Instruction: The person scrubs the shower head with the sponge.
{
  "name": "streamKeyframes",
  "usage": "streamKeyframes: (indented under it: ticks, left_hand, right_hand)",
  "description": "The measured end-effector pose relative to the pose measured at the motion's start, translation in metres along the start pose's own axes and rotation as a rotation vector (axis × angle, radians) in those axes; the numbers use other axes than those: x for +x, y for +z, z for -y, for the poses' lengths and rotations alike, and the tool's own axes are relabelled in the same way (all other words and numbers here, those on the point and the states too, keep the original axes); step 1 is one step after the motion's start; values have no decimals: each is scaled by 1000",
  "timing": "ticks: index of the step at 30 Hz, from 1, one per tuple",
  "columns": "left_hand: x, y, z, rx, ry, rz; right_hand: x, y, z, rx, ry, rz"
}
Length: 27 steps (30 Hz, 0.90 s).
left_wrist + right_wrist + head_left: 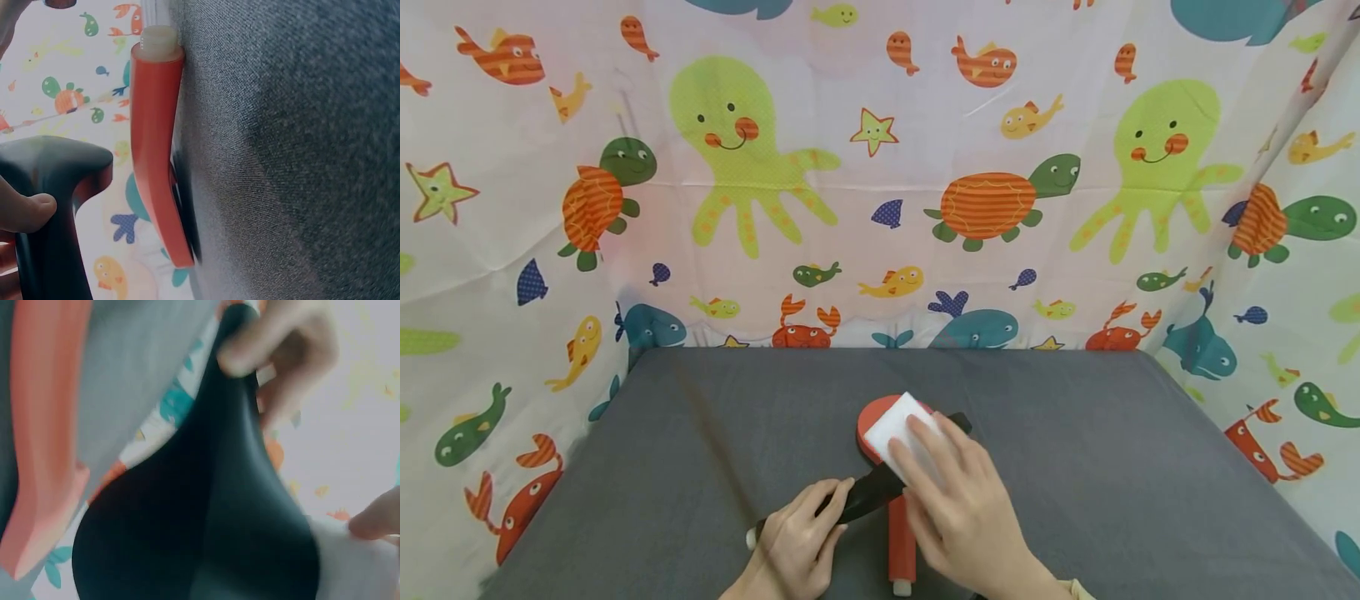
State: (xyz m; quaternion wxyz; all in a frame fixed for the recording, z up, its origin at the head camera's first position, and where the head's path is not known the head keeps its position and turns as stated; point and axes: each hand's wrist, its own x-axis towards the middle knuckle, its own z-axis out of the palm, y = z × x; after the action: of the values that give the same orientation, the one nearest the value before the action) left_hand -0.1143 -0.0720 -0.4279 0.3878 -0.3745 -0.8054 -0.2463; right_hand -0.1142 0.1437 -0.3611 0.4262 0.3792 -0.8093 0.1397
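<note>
The left hand [797, 542] is gripping the black paddle [871, 493] by its handle; the right hand [966, 508] is pinching a white sponge [901, 419] over its head. Wiping seems to be under way, unfinished. Beneath both grips, the red paddle [902, 542] is lying on the table [1090, 467]; whether it needs wiping, I cannot tell.

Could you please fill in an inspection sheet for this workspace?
Surface: grey fabric-covered table.
Job's things: black paddle-shaped tool raised above the table; red tool lying on it; white pad overlapping the black tool in the head view.
Clutter: nothing seen.
Hands: left hand grips the black tool's handle; right hand holds the white pad.
Cables: none identifiable; a blurred brown streak is unclear.
Surroundings: sea-animal-print curtain.
</note>
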Motion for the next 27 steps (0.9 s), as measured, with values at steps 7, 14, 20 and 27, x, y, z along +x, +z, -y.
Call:
streamKeyframes:
  ticks: [7, 14, 20, 27]
  left_hand:
    - [-3, 2, 0, 37, 8, -8]
    - [-1, 2, 0, 29, -16, -51]
    - [0, 0, -1, 34, -55, -37]
    - [1, 0, -1, 72, -10, -88]
  right_hand:
    - [-10, 17, 18, -135, -166, 16]
    - [0, -6, -14, -56, 102, -18]
    - [1, -14, -22, -46, 232, -32]
    - [-3, 13, 17, -41, -52, -66]
